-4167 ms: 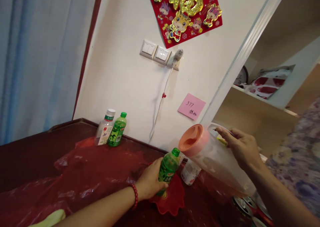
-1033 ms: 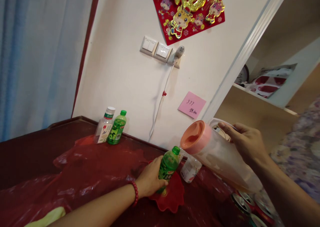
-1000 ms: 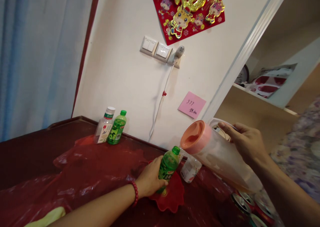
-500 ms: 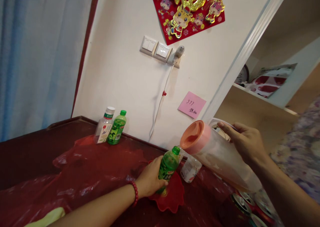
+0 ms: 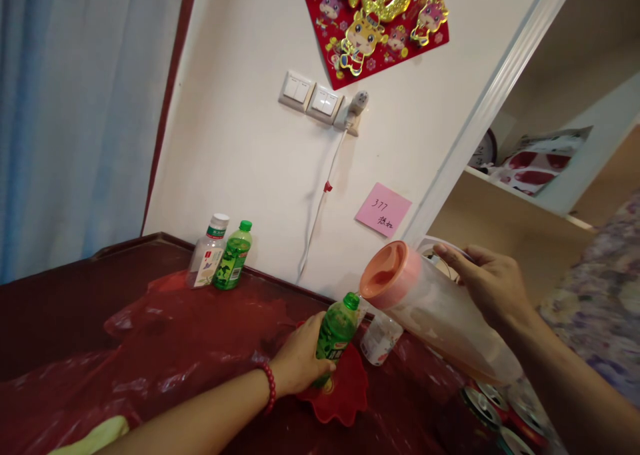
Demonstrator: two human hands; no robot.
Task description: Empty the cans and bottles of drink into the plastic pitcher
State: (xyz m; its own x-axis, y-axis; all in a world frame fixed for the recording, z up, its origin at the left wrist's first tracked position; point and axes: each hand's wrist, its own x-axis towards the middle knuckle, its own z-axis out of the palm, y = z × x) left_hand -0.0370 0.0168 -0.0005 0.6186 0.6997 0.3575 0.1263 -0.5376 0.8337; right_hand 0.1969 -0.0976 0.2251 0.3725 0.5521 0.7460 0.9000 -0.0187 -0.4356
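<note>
Two bare hands are seen in the head view, each of them occupied. By the left hand [image 5: 295, 365], a green plastic drink bottle [image 5: 336, 335] is gripped round its body, with the thumb laid across the front; by the right hand [image 5: 493, 285], a translucent pitcher [image 5: 445, 321] is held at its white handle [image 5: 431, 241]. The bottle is held just right of the view's middle, over a red scalloped dish [image 5: 347, 401]; whether its base is rested there cannot be told, as it is partly hidden by the hand.

From the bottle's mouth [image 5: 352, 301], the pitcher's lid [image 5: 390, 275] is placed toward 2 o'clock, just beside it; whether the two are touching cannot be made out. The pitcher's long axis is aimed from 4 o'clock at the base to 10 at the lid, the bottle's from 7 to 1. The bottle is nearer to the left hand.

The pitcher's body is frosted and roughly cylindrical, and its coral lid is smooth and deeply recessed. The bottle is glossy and narrow-necked, apparently uncapped. A printed white container [image 5: 381, 340] is set toward 1 o'clock from the dish, and metal drink cans [image 5: 480, 408] are grouped toward 3. Thin, creased red plastic film [image 5: 190, 348] is spread toward 9 o'clock from the left hand.
</note>
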